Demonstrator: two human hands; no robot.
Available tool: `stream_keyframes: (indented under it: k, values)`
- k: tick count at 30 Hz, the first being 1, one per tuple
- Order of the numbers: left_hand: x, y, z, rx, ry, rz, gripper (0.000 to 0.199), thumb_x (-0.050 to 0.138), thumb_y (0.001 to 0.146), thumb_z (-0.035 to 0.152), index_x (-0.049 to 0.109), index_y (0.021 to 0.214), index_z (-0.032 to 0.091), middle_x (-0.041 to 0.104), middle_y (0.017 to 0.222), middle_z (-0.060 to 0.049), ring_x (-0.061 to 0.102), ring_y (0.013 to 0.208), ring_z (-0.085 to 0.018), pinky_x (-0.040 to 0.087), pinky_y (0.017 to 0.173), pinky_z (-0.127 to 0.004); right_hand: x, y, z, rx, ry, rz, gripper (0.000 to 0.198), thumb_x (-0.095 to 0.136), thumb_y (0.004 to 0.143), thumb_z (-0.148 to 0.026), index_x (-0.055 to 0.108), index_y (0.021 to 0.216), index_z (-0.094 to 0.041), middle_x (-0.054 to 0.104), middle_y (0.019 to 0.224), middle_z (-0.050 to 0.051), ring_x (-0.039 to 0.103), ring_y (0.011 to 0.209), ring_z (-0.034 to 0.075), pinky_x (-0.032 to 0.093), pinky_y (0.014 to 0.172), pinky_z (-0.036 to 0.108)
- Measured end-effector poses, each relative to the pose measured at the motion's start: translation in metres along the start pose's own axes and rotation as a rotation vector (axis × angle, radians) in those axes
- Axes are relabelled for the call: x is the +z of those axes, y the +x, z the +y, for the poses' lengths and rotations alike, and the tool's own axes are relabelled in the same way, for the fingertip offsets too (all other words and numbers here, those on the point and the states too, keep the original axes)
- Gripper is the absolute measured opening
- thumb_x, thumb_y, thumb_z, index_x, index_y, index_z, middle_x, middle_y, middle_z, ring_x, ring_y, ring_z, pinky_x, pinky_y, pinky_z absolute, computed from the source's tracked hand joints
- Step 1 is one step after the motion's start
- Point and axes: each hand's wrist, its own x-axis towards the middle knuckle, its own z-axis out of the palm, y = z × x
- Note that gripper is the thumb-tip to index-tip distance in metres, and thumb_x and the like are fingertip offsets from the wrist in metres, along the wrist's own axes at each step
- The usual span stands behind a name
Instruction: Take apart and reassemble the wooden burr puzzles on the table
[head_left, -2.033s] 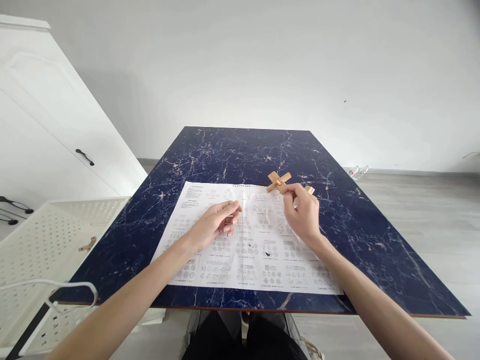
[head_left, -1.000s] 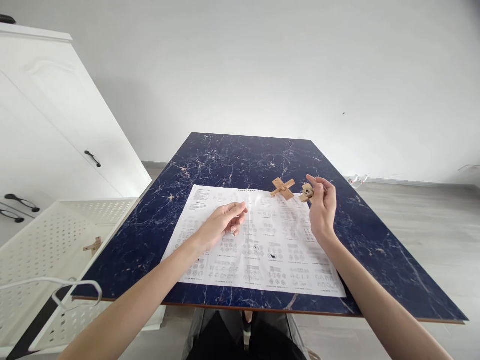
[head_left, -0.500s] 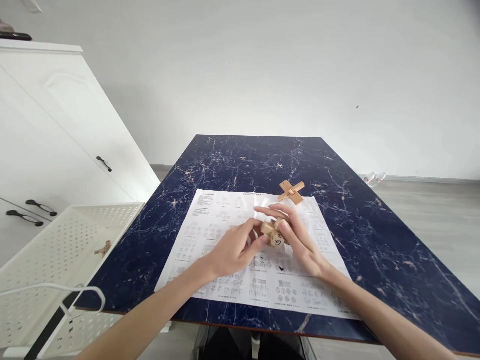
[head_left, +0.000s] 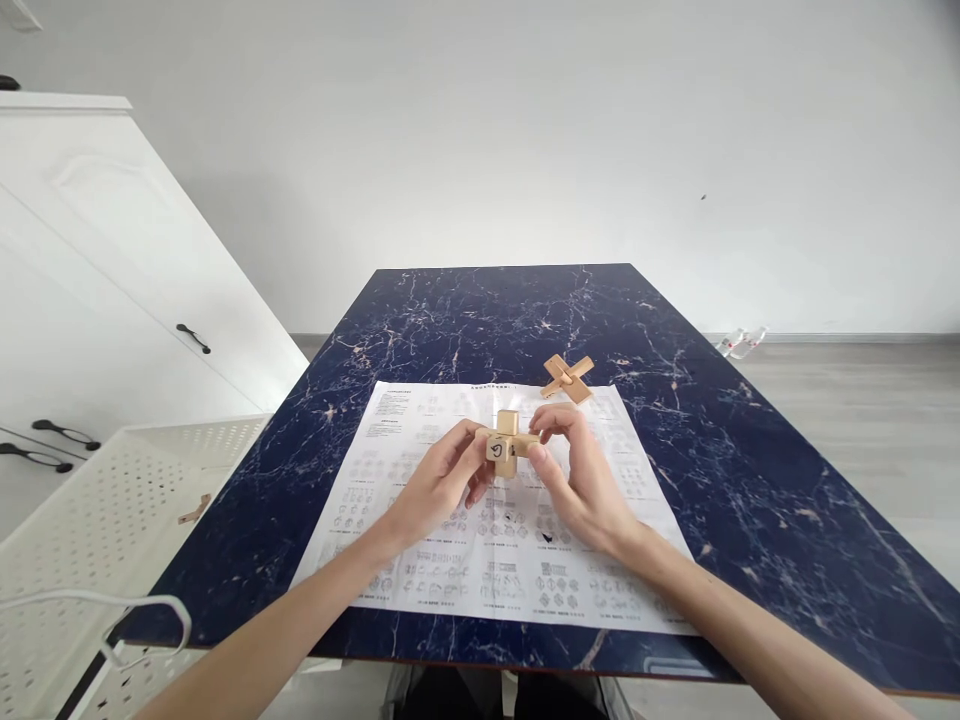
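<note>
A wooden interlocking puzzle (head_left: 507, 446) is held a little above the printed sheet, between both hands. Dark marks, one like a "G", show on its near block. My left hand (head_left: 444, 472) is closed on its left side, thumb and fingers around the block. On the other side, the thumb and curled index finger of my right hand (head_left: 581, 475) pinch the bar that sticks out to the right. Under the hands lies the large white instruction sheet (head_left: 352, 560) with rows of small diagrams. A second cross-shaped wooden puzzle (head_left: 568, 377) lies at the sheet's far right edge.
The sheet rests on a dark blue marbled table (head_left: 480, 320). Left of it stands a white perforated cart (head_left: 97, 510) with a small wooden piece (head_left: 195, 510) and a white cable (head_left: 90, 600). A white cabinet (head_left: 112, 250) is behind. Plastic bottles (head_left: 742, 342) are on the floor at right.
The puzzle has been turned and moved slightly left, so its cross shape shows more clearly. My right fingers, stretched over it before, are now curled at its right end. The camera view has shifted slightly.
</note>
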Motion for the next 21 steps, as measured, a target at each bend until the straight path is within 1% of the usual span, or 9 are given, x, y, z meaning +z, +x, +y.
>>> stream_keyframes:
  k: [2,4,8,10,12,14,15,18,21]
  values:
    - [0.000,0.000,0.000,0.001,0.002,0.008,0.041,0.046,0.109,0.060,0.056,0.105,0.020,0.056,0.080,0.002,0.048,0.057,-0.010,0.043,0.055,-0.026,-0.001,0.001,-0.003,-0.002,-0.064,0.013,0.011,0.050,0.108,-0.037,0.050,0.106,-0.027,0.060,0.098,0.005,0.059,0.089,0.024,0.051,0.080,0.042]
    - [0.000,0.000,-0.001,-0.001,0.013,0.009,0.042,0.047,0.109,0.061,0.057,0.107,0.020,0.055,0.080,0.002,0.047,0.058,-0.010,0.043,0.055,-0.026,-0.002,0.002,-0.006,-0.002,-0.102,-0.011,0.015,0.049,0.108,-0.036,0.049,0.097,-0.026,0.058,0.086,0.003,0.056,0.077,0.021,0.047,0.072,0.039]
    - [-0.001,-0.001,-0.001,-0.013,0.090,0.052,0.043,0.045,0.110,0.061,0.059,0.110,0.021,0.055,0.078,0.002,0.048,0.061,-0.012,0.044,0.061,-0.028,-0.003,0.002,-0.010,0.021,-0.120,-0.046,0.026,0.048,0.109,-0.036,0.046,0.085,-0.026,0.055,0.075,0.000,0.050,0.065,0.018,0.040,0.063,0.035]
    - [-0.001,-0.002,0.000,-0.019,0.124,0.090,0.046,0.042,0.110,0.063,0.060,0.117,0.021,0.060,0.087,-0.001,0.052,0.069,-0.013,0.047,0.070,-0.030,-0.003,0.002,-0.010,0.029,-0.118,-0.046,0.027,0.048,0.109,-0.036,0.047,0.084,-0.025,0.054,0.074,0.000,0.049,0.064,0.017,0.039,0.062,0.034]
    - [-0.002,-0.002,0.002,-0.025,0.120,0.090,0.053,0.042,0.108,0.068,0.059,0.129,0.022,0.066,0.106,-0.006,0.060,0.084,-0.017,0.051,0.081,-0.033,-0.002,0.002,-0.010,0.026,-0.122,-0.048,0.027,0.048,0.109,-0.036,0.048,0.084,-0.025,0.055,0.074,0.000,0.049,0.064,0.017,0.040,0.062,0.034]
    - [-0.002,-0.002,0.004,-0.032,0.080,0.032,0.062,0.049,0.102,0.074,0.058,0.137,0.023,0.067,0.124,-0.011,0.064,0.103,-0.023,0.053,0.090,-0.037,-0.002,0.002,-0.011,0.018,-0.131,-0.060,0.027,0.049,0.108,-0.036,0.049,0.083,-0.025,0.057,0.074,0.001,0.050,0.065,0.017,0.040,0.062,0.034]
    - [-0.002,-0.002,0.005,-0.038,0.057,-0.004,0.065,0.053,0.100,0.076,0.058,0.138,0.024,0.066,0.130,-0.012,0.064,0.110,-0.026,0.054,0.093,-0.038,-0.002,0.002,-0.011,0.015,-0.131,-0.068,0.027,0.050,0.108,-0.036,0.049,0.082,-0.025,0.057,0.074,0.001,0.051,0.065,0.017,0.040,0.062,0.035]
    - [-0.003,-0.001,0.005,-0.059,-0.002,-0.066,0.063,0.061,0.098,0.072,0.062,0.138,0.024,0.067,0.133,-0.013,0.064,0.119,-0.029,0.054,0.098,-0.042,-0.004,0.001,-0.011,0.028,-0.083,-0.109,0.027,0.048,0.109,-0.036,0.049,0.084,-0.025,0.058,0.075,0.001,0.052,0.065,0.017,0.041,0.062,0.034]
    - [-0.006,0.001,0.001,-0.059,-0.106,-0.051,0.058,0.056,0.102,0.069,0.064,0.137,0.023,0.069,0.131,-0.012,0.066,0.117,-0.028,0.052,0.103,-0.043,-0.005,0.000,-0.010,0.009,0.000,-0.117,0.017,0.043,0.111,-0.035,0.054,0.102,-0.024,0.061,0.087,0.003,0.056,0.074,0.019,0.047,0.068,0.036]
